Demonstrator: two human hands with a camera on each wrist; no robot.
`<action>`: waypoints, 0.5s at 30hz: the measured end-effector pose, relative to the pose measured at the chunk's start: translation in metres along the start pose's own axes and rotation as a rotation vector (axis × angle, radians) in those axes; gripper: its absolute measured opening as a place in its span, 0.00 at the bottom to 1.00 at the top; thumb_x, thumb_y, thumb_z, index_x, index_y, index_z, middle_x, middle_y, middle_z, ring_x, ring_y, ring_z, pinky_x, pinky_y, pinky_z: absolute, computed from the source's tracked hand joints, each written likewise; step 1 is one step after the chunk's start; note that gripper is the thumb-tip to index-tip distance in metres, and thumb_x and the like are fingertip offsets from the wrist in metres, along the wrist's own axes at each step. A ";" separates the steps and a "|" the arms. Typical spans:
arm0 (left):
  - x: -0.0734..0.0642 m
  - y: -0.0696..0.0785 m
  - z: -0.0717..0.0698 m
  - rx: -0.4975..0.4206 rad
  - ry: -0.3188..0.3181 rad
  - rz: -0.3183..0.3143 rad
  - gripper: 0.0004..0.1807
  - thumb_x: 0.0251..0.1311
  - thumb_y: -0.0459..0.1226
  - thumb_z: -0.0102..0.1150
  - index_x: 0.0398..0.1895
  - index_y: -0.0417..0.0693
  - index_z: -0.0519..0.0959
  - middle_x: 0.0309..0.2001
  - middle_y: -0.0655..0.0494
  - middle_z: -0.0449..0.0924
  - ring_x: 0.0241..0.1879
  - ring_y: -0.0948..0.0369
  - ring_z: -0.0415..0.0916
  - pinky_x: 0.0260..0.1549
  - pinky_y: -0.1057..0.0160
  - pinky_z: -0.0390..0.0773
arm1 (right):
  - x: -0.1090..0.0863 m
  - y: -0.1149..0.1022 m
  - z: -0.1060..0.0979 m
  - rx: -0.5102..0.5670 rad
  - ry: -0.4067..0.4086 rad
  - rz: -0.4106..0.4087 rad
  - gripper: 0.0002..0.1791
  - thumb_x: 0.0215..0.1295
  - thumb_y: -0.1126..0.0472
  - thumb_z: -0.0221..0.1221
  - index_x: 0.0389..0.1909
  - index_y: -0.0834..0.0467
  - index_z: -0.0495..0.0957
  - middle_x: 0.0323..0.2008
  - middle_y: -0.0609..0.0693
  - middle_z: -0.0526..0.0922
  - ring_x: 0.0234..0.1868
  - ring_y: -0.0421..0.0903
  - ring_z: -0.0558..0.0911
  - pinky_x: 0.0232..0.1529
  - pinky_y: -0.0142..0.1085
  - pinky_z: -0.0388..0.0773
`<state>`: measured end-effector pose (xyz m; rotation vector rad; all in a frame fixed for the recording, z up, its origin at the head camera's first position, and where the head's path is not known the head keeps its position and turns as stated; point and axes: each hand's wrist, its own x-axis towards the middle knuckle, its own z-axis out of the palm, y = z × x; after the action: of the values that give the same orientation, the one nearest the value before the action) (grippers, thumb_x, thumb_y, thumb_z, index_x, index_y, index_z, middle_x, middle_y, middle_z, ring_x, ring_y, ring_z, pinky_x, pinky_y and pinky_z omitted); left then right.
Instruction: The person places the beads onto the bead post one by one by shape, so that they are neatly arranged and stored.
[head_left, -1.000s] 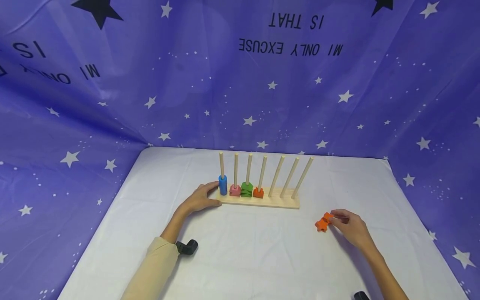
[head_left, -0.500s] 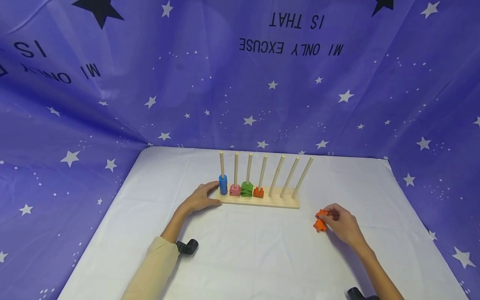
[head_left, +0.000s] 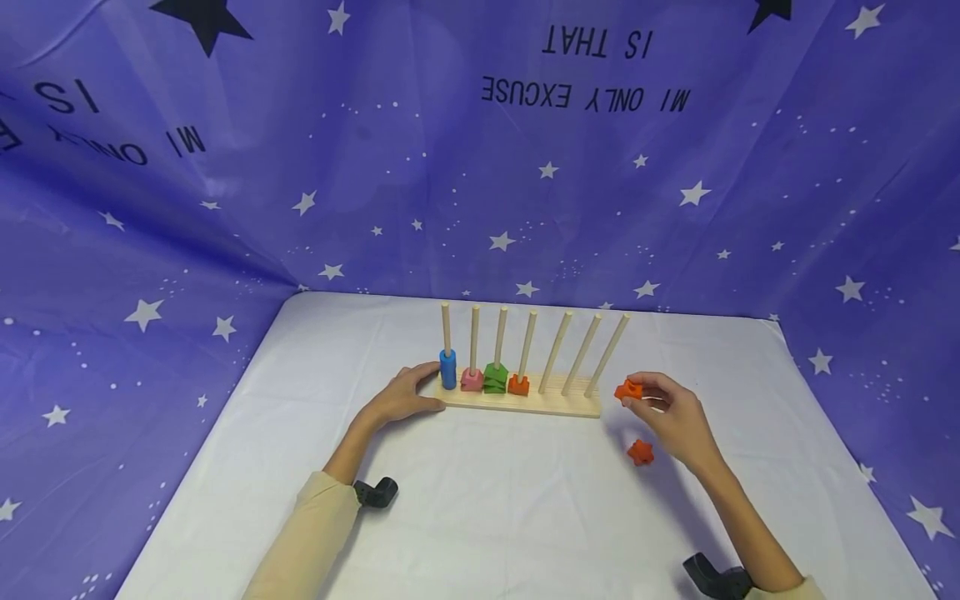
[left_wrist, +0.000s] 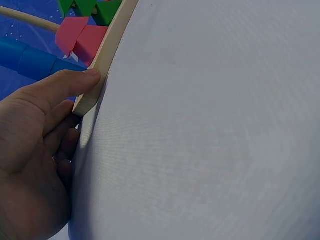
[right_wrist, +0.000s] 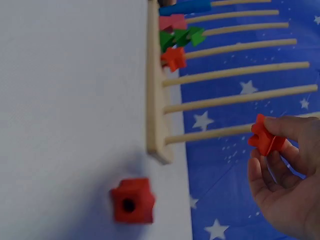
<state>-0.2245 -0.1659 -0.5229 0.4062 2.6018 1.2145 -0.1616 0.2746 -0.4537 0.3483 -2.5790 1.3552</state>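
Observation:
A wooden peg stand (head_left: 558,405) with a row of upright pegs stands on the table. My left hand (head_left: 401,397) grips its left end, thumb (left_wrist: 75,85) against the front edge. Blue cylinders (head_left: 447,371) fill the lower part of the leftmost peg. Pink blocks (head_left: 472,381), green blocks (head_left: 495,379) and an orange star block (head_left: 518,385) sit low on the pegs beside it. Raised off the table, another orange star bead (right_wrist: 262,137) is pinched between thumb and fingers of my right hand (head_left: 675,421). A loose orange star bead (head_left: 641,452) lies on the cloth below that hand.
White cloth (head_left: 480,508) covers the table. A blue-purple curtain (head_left: 420,167) with stars and lettering rises behind and at both sides. Black wrist devices, one on the left wrist (head_left: 377,492) and one on the right (head_left: 717,577), stick out inward.
My right hand has taken one orange star bead from beside the other, lifting it up and left toward the stand's right end. My left hand has stayed on the stand.

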 end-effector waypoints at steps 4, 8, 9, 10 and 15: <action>-0.001 0.000 0.000 0.006 0.010 0.023 0.43 0.55 0.44 0.69 0.73 0.39 0.65 0.70 0.39 0.65 0.65 0.42 0.62 0.65 0.39 0.60 | 0.010 -0.022 0.002 0.079 0.010 -0.027 0.17 0.63 0.67 0.67 0.52 0.66 0.80 0.44 0.59 0.84 0.44 0.32 0.81 0.47 0.21 0.76; -0.002 -0.001 0.001 0.029 0.026 0.055 0.43 0.55 0.45 0.69 0.72 0.38 0.65 0.69 0.38 0.66 0.64 0.40 0.63 0.64 0.37 0.61 | 0.022 -0.049 0.007 0.181 0.016 -0.078 0.17 0.63 0.71 0.66 0.53 0.68 0.79 0.45 0.61 0.83 0.46 0.36 0.81 0.49 0.24 0.77; -0.002 -0.001 0.001 0.024 0.025 0.052 0.43 0.55 0.45 0.69 0.72 0.38 0.65 0.70 0.38 0.66 0.64 0.41 0.63 0.64 0.38 0.61 | 0.026 -0.056 0.008 0.201 0.016 -0.095 0.18 0.62 0.72 0.66 0.53 0.68 0.79 0.46 0.61 0.83 0.46 0.37 0.81 0.50 0.25 0.77; -0.002 -0.001 0.001 0.021 0.023 0.046 0.43 0.55 0.44 0.69 0.72 0.38 0.65 0.70 0.38 0.65 0.64 0.40 0.62 0.64 0.38 0.61 | 0.030 -0.063 0.010 0.218 0.016 -0.111 0.18 0.62 0.72 0.66 0.54 0.68 0.79 0.46 0.61 0.82 0.46 0.38 0.81 0.50 0.25 0.77; 0.000 0.000 0.000 -0.007 0.004 0.005 0.43 0.55 0.42 0.70 0.73 0.39 0.64 0.71 0.40 0.64 0.66 0.43 0.61 0.66 0.40 0.59 | 0.049 -0.097 0.017 0.256 0.017 -0.187 0.19 0.62 0.73 0.65 0.54 0.68 0.79 0.47 0.60 0.82 0.46 0.39 0.81 0.51 0.27 0.77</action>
<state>-0.2243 -0.1663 -0.5232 0.4092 2.6007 1.2266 -0.1799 0.2013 -0.3737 0.6000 -2.2940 1.6098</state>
